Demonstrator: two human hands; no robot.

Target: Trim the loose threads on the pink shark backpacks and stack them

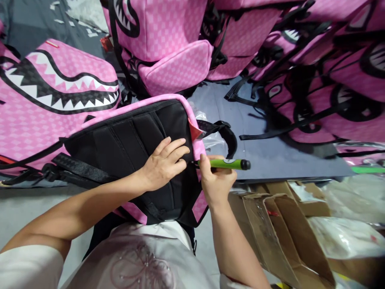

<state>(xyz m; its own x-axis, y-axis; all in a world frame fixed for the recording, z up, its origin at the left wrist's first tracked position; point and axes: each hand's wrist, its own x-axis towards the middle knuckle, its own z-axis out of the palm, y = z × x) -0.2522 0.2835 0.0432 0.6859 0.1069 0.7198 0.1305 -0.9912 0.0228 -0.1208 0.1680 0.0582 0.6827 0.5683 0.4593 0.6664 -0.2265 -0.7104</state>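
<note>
A pink checkered backpack (132,138) lies in front of me with its black padded back panel facing up. My left hand (165,162) rests on that panel, its fingers stretched toward the pink edge. In my right hand (217,178) is a green marker pen (230,164) with a black end. Its dark tip points left and meets the panel near the edge, close to my left fingertips. A red triangular tag (195,130) and a black handle strap (230,138) stick out at the backpack's right end.
Another pink backpack (69,84) with a shark-mouth print lies at the left. More pink backpacks (177,68) crowd the back and right of the grey table (258,156). Open cardboard boxes (288,237) and clear plastic bags (345,237) stand below at the right.
</note>
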